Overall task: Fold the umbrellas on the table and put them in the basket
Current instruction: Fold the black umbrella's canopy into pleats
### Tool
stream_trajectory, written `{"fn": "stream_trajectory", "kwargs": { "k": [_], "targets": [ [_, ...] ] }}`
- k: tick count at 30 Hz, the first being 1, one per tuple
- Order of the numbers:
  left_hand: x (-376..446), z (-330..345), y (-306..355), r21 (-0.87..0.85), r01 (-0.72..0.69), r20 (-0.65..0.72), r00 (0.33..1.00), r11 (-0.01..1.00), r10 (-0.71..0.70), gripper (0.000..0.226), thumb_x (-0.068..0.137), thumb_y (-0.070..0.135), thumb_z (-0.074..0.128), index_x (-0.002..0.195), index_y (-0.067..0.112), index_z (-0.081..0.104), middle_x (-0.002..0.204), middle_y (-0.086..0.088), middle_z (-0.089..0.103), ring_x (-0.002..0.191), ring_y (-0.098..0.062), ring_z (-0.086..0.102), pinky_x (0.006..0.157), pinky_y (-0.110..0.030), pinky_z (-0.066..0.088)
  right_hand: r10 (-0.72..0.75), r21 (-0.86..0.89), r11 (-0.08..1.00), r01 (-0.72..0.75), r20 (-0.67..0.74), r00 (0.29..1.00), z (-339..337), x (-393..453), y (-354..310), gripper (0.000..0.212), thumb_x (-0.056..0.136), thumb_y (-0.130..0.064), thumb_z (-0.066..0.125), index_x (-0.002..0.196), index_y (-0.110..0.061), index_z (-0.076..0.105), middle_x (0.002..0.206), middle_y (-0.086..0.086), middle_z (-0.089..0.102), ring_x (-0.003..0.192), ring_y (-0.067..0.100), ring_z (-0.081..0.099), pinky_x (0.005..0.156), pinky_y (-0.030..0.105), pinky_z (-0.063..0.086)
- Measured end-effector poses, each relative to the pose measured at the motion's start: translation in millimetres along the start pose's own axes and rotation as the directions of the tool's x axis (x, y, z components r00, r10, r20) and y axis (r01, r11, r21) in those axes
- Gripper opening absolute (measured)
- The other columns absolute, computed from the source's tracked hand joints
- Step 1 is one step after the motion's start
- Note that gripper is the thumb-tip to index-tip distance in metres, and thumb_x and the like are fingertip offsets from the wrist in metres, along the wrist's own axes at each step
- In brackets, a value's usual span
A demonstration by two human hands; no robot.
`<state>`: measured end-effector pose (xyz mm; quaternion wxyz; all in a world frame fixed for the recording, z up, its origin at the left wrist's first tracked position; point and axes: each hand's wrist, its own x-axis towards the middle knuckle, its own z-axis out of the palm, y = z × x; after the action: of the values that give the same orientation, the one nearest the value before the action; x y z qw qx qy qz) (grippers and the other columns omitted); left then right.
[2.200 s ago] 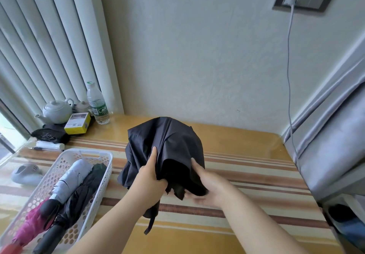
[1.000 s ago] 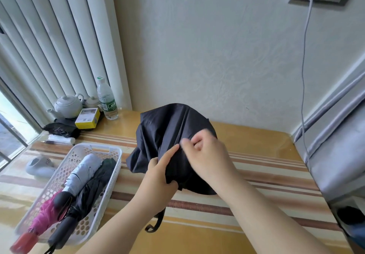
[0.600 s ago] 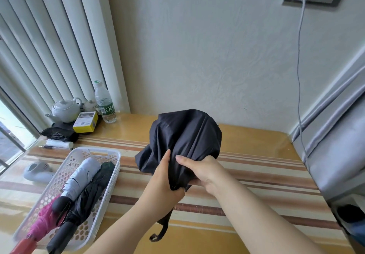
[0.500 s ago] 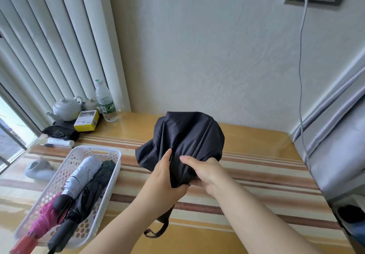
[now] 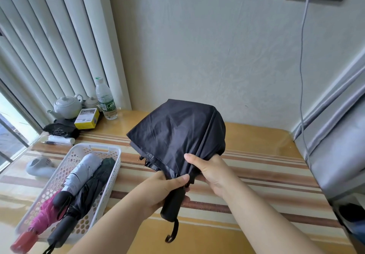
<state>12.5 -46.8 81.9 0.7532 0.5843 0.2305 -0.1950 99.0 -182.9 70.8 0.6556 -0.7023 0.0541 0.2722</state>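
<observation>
A person holds a black umbrella (image 5: 177, 135) above the striped worktop (image 5: 256, 174), just to the right of a white basket (image 5: 112, 155). The left hand (image 5: 164, 186) has its grip closed around the shaft where the gathered canopy meets the black handle (image 5: 172, 204), thumb pressed over the cloth. The right hand (image 5: 211, 170) has its grip wrapped around the bunched cloth just above, thumb lying along a pleat.

To do this step well, the left hand should probably keep the shaft steady while the right smooths each loose panel the same way round, so the cloth wraps tight before any strap is fastened.

The umbrella is collapsed but not neat: its matte black canopy billows out in a loose dome, with creased panels and rib tips showing at the lower left edge. A wrist loop (image 5: 172, 232) dangles below the handle. Three folded umbrellas, pale grey (image 5: 83, 172), dark (image 5: 90, 190) and pink (image 5: 43, 214), lie in the basket.
</observation>
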Motion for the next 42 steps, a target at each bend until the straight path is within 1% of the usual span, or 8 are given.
{"fn": "stream_trajectory", "kwargs": {
  "k": [9, 15, 25, 29, 32, 35, 39, 42],
  "targets": [
    [-17.6, 16.0, -1.1, 0.428, -0.104, -0.333, 0.905, 0.898, 0.264, 0.052, 0.085, 0.039, 0.065, 0.115, 0.025, 0.026, 0.086, -0.001, 0.065, 0.07, -0.014, 0.065, 0.062, -0.023, 0.048, 0.097, 0.1, 0.991, -0.085, -0.128, 0.987, -5.0, 6.9, 5.3, 0.054, 0.072, -0.023, 0.083, 0.114, -0.001, 0.058, 0.11, 0.015, 0.066, 0.096, 0.03, 0.066, 0.078, 0.045, 0.06],
    [-4.1, 15.1, 0.0, 0.625, -0.157, -0.086, 0.96, 0.764, 0.267, 0.092, 0.082, 0.051, 0.064, 0.143, 0.049, -0.004, 0.12, 0.01, 0.056, 0.086, -0.005, 0.062, 0.073, -0.019, 0.05, 0.067, 0.081, 0.995, -0.063, -0.047, 0.997, 0.0, 4.4, 10.4, 0.056, 0.068, -0.026, 0.084, 0.114, -0.004, 0.062, 0.107, 0.012, 0.07, 0.095, 0.027, 0.069, 0.072, 0.038, 0.06],
    [0.7, 20.9, -7.2, 0.626, -0.24, -0.059, 0.934, 0.742, 0.352, 0.083, 0.09, 0.026, 0.06, 0.143, 0.049, 0.001, 0.089, 0.006, 0.06, 0.052, -0.011, 0.055, 0.048, -0.021, 0.05, 0.017, 0.139, 0.99, -0.025, 0.063, 0.998, -3.4, -5.7, 11.0, 0.034, 0.081, -0.018, 0.074, 0.113, -0.013, 0.064, 0.109, 0.009, 0.072, 0.101, 0.024, 0.067, 0.076, 0.035, 0.058],
    [5.2, 18.7, -11.2, 0.669, -0.22, -0.128, 0.907, 0.71, 0.402, 0.082, 0.092, 0.025, 0.057, 0.145, 0.046, -0.001, 0.085, 0.006, 0.061, 0.058, -0.009, 0.056, 0.05, -0.017, 0.046, 0.127, -0.045, 0.991, -0.129, -0.036, 0.991, 2.5, -13.4, 1.5, 0.058, 0.078, -0.045, 0.075, 0.119, -0.01, 0.054, 0.111, 0.005, 0.067, 0.096, 0.02, 0.066, 0.074, 0.033, 0.058],
    [7.3, 17.1, -17.6, 0.734, -0.168, -0.187, 0.882, 0.658, 0.433, 0.083, 0.094, 0.029, 0.054, 0.146, 0.042, -0.009, 0.084, -0.001, 0.061, 0.065, -0.015, 0.056, 0.056, -0.021, 0.042, -0.152, -0.266, 0.962, 0.062, -0.332, 0.931, 1.7, -21.3, 0.5, 0.065, 0.074, -0.045, 0.078, 0.116, -0.012, 0.039, 0.123, 0.004, 0.05, 0.101, 0.018, 0.056, 0.074, 0.027, 0.045],
    [11.2, 15.7, -26.2, 0.815, -0.145, -0.207, 0.831, 0.56, 0.516, 0.083, 0.094, 0.031, 0.052, 0.146, 0.041, -0.013, 0.094, -0.003, 0.06, 0.079, -0.019, 0.059, 0.066, -0.026, 0.045, -0.236, -0.469, 0.878, 0.095, -0.252, 0.938, 6.3, -27.7, -5.2, 0.079, 0.075, -0.051, 0.074, 0.129, -0.018, 0.026, 0.13, 0.004, 0.041, 0.11, 0.019, 0.051, 0.078, 0.024, 0.04],
    [14.1, 22.3, -33.7, 0.912, -0.167, -0.098, 0.8, 0.376, 0.592, 0.089, 0.093, 0.033, 0.052, 0.146, 0.036, -0.019, 0.104, -0.001, 0.06, 0.089, -0.02, 0.06, 0.07, -0.026, 0.045, 0.178, -0.076, 0.979, -0.189, -0.131, 0.975, 22.3, -13.2, -0.7, 0.126, 0.051, -0.064, 0.081, 0.148, -0.026, 0.01, 0.133, 0.01, 0.051, 0.108, 0.031, 0.06, 0.087, 0.044, 0.056],
    [10.2, 23.1, -27.0, 0.949, -0.151, -0.033, 0.829, 0.279, 0.559, 0.091, 0.092, 0.04, 0.053, 0.147, 0.033, -0.018, 0.117, -0.002, 0.053, 0.1, -0.019, 0.059, 0.077, -0.023, 0.043, 0.126, 0.229, 0.969, -0.098, -0.113, 0.985, 21.2, -4.4, 10.9, 0.102, 0.065, -0.032, 0.088, 0.145, -0.024, 0.026, 0.125, 0.01, 0.06, 0.105, 0.031, 0.064, 0.087, 0.048, 0.056]
  ]
}}
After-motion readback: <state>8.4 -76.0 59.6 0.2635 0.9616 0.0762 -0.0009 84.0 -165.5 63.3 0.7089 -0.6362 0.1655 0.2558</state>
